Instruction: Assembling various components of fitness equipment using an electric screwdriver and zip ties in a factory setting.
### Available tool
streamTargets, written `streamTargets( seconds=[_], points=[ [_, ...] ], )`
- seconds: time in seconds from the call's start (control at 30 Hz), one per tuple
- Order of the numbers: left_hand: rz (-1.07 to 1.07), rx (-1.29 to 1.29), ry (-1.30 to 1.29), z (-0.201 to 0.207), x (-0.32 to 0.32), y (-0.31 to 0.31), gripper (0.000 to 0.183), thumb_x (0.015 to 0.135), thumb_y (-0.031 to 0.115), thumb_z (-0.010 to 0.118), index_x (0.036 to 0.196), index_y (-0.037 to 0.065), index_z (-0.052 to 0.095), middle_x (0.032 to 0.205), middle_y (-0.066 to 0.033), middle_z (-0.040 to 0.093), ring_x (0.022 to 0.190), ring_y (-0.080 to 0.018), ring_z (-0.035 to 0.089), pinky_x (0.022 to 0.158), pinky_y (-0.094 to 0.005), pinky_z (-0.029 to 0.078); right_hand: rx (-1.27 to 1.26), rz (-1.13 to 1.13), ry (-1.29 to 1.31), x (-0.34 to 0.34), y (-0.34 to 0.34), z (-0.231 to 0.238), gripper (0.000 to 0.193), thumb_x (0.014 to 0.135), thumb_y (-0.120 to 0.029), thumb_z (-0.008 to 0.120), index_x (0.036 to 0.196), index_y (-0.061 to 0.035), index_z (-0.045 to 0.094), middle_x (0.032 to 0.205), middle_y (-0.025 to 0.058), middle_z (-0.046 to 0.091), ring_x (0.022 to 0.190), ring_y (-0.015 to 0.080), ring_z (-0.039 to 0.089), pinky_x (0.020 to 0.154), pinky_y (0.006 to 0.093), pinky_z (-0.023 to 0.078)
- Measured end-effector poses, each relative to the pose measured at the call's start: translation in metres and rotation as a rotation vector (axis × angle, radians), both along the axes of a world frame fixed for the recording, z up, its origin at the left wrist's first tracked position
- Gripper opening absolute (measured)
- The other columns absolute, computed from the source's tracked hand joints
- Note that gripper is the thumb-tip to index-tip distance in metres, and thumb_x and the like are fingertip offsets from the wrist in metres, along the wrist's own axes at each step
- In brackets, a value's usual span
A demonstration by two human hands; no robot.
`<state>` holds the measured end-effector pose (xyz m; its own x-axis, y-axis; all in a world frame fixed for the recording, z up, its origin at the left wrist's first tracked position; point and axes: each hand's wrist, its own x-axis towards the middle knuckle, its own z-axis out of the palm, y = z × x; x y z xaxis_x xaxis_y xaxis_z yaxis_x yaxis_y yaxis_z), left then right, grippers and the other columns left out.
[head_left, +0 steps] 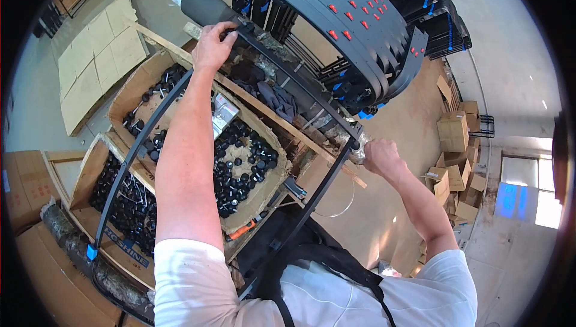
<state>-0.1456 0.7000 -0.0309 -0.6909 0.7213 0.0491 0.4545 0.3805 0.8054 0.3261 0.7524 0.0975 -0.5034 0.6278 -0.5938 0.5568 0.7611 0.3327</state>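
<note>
A black metal tube frame (300, 81) lies before me, its crossbar slanting from upper left to centre right. My left hand (210, 46) has its fingers closed at the far left corner of the frame, beside a grey padded roller (204, 8) with a white wrapped end. My right hand (384, 158) is closed in a fist at the right corner, where a dark round knob (354, 145) shows. Whatever that hand's fingers hold is hidden. A blue clip (92, 252) sits on the frame's left side bar.
Cardboard boxes full of black-headed knob bolts (240, 165) stand on a wooden rack (276, 114) under the frame. Behind it, curved black panels (336, 9) with red pieces are stacked. Cartons (453, 132) line the right wall. Flattened cardboard (99, 63) lies at left.
</note>
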Motion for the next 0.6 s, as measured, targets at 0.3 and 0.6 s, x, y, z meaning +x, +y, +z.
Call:
streamTargets(
  seconds=[0.3, 0.6],
  points=[
    [0.001, -0.028, -0.051, -0.004, -0.01, -0.008, 0.063, 0.093, 0.048, 0.064, 0.155, 0.038, 0.051, 0.141, -0.0089, 0.069, 0.128, -0.0334, 0.066, 0.109, -0.0454, 0.051, 0.05, -0.078, 0.307, -0.002, -0.008, -0.032, 0.046, 0.102, -0.04, 0.059, 0.082, 0.0001, 0.071, 0.085, 0.0266, 0.073, 0.082, 0.0429, 0.074, 0.072, 0.0529, 0.06],
    [0.01, -0.239, 0.335, 0.044, -0.028, -0.028, 0.075, 0.093, 0.051, 0.076, 0.149, 0.007, 0.052, 0.127, -0.0216, 0.071, 0.117, -0.0378, 0.069, 0.096, -0.0507, 0.056, 0.149, -0.154, 0.3, 0.014, -0.009, -0.031, 0.057, 0.105, -0.046, 0.053, 0.081, 0.0017, 0.072, 0.078, 0.0265, 0.073, 0.074, 0.0437, 0.074, 0.067, 0.0533, 0.059]
  ],
)
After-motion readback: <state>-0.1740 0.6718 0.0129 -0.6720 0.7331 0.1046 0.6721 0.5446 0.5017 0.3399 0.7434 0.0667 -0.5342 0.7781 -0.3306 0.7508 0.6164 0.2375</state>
